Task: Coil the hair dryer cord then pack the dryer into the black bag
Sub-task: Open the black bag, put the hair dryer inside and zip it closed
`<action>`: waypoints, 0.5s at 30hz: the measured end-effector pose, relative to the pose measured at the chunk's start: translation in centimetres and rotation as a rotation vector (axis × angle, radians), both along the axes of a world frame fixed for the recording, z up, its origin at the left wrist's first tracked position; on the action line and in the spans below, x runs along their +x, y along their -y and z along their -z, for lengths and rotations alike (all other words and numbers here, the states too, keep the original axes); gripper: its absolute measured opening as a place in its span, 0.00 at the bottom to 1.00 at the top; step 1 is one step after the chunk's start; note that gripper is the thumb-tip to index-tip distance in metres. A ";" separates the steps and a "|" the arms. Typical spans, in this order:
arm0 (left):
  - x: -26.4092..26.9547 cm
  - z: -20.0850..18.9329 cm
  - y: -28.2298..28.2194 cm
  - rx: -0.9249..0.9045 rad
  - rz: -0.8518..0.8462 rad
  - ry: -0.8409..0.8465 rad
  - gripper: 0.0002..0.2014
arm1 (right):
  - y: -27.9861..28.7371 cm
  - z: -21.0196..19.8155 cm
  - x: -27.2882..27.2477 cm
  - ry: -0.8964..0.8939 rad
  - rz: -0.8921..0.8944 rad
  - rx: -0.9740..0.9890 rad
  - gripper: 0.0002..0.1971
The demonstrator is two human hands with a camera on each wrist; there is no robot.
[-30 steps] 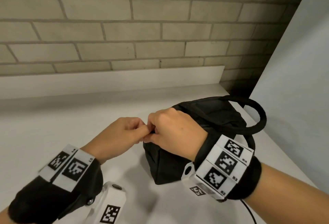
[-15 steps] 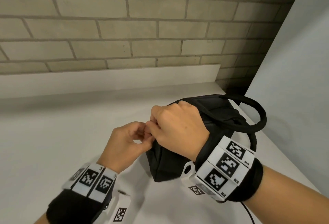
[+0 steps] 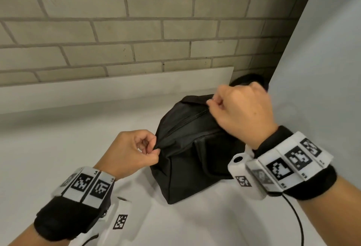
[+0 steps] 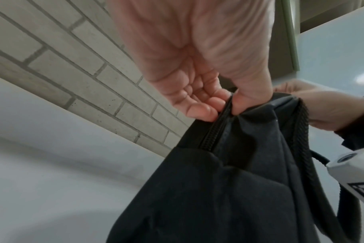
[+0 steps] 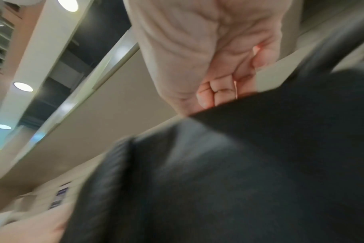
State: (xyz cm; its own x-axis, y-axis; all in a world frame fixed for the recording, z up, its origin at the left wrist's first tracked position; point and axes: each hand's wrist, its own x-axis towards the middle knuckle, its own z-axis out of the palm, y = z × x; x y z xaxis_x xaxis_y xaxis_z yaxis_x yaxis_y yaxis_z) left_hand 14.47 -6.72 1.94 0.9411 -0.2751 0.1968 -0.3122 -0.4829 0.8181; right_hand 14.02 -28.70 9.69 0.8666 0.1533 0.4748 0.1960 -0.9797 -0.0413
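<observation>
Head view: black bag (image 3: 187, 153) on white counter (image 3: 58, 148) below brick wall (image 3: 117, 30). My left hand (image 3: 130, 152) pinches near end of zipper (image 3: 185, 122); my right hand (image 3: 242, 114) pinches at far end.

Left wrist: zipper teeth meshed, fingers (image 4: 199, 111) clamped on fabric.

Right wrist: blurred; fingers curled at bag edge, pull tab unseen. Dryer unseen anywhere.

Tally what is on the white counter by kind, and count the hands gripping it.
Black bag: 1, zipper shut as far as it shows
Hands pinching it: 2, left hand at the near end, right hand at the far end
Total: 3
</observation>
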 end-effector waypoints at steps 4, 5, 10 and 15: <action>0.1 0.2 -0.6 0.032 -0.018 -0.015 0.12 | 4.1 0.1 1.4 -0.096 0.160 0.248 0.11; 0.2 0.1 -0.6 0.035 -0.043 -0.016 0.12 | 4.5 0.5 1.8 -0.153 0.149 0.379 0.10; -1.2 -3.0 1.0 -0.021 -0.064 0.217 0.11 | 4.1 1.0 2.2 -0.299 0.015 1.003 0.12; -2.7 -5.1 7.1 0.411 0.082 0.556 0.20 | 3.3 0.5 2.0 -0.333 -0.071 1.051 0.10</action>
